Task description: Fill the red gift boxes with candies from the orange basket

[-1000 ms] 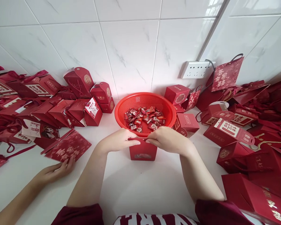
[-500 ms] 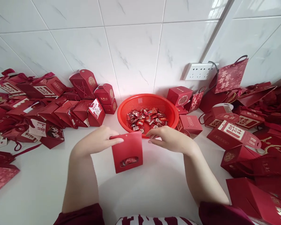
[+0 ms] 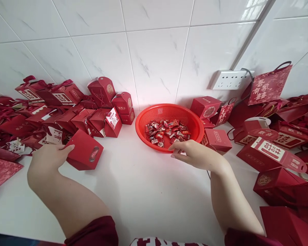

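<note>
A red gift box (image 3: 83, 152) with a small oval window, candy showing through it, is pinched by its top between the thumb and fingers of my left hand (image 3: 50, 155). It is tilted, beside the boxes on the left. My right hand (image 3: 191, 153) hovers at the near right rim of a red plastic basket (image 3: 143, 118); its thumb and fingers are slightly apart and nothing shows between them. Wrapped red candies (image 3: 166, 131) lie heaped in the basket.
Finished-looking red boxes (image 3: 64, 94) crowd the counter's left side. More red boxes (image 3: 263, 152) and a hanging-handle bag (image 3: 270, 84) stand on the right. A white power strip (image 3: 229, 80) is on the tiled wall. The white counter (image 3: 143, 191) lies in front.
My left hand has carried the red box from the middle to the left, toward the other boxes. My right hand stays near the basket rim. The view has shifted slightly.
</note>
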### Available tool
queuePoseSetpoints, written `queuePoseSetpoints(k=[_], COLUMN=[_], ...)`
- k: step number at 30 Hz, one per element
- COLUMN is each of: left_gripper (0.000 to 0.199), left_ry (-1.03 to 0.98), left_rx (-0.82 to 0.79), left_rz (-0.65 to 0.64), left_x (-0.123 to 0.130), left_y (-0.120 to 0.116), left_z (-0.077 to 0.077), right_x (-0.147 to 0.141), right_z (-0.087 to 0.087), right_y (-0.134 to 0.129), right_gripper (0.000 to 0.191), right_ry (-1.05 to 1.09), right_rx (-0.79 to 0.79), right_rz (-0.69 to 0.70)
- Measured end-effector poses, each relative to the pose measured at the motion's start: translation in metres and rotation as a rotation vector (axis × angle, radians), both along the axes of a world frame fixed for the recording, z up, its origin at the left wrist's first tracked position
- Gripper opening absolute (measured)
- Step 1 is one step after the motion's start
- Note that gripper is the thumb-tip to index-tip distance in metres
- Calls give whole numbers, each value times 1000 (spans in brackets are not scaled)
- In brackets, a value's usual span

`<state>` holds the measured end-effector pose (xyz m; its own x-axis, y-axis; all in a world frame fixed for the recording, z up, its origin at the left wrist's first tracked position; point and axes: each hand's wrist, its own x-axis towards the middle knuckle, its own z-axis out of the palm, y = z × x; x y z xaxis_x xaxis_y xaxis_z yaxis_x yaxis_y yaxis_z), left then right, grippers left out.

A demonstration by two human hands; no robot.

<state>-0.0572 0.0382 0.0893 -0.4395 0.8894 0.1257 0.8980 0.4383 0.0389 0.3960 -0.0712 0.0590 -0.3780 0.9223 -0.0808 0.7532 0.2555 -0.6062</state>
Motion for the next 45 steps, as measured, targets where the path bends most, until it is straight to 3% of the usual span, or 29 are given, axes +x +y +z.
queuePoseSetpoints(k=[3,13,18,20,22,26,28,31,33,35,38,45], left_gripper=[31,39,54,72,78,43,36,37,36,33,32,30], left_ry=[-6,-147,-167,-162,-151,-197,-292,-378,-361,-312,-220,-216], left_rx=[-144,-52,-46,23,188,503,425,53,-117,-195,-180,-157], left_rz=[28,-171,-219,-248,-320,-643,-868,-1272,-1425,-1480,-1472,-1463], left_x=[-1,50,59,66,80,133,166,211,232,245,253,253], left_y=[8,34,32,25,17,-3,-13,-24,-28,-29,-27,-29], left_z=[-5,-24,-23,-18,-11,-5,-11,-30,-45,-57,-68,-69], right_x=[0,-1,1,3,6,20,32,56,77,98,124,139], right_z=[-1,-2,0,2,3,6,7,5,1,-4,-15,-35], right_y=[0,2,0,0,-1,-1,-2,-4,-6,-8,-10,4], right_gripper=[21,21,20,20,21,25,26,28,30,33,37,46], right_ry=[-8,-15,-24,-8,29,58,35,-30,-101,-186,-299,-279], right_rx=[-9,-11,16,17,25,76,107,167,199,185,95,-103], right_rz=[-4,2,-4,-18,-33,-126,-246,-470,-614,-744,-874,-914])
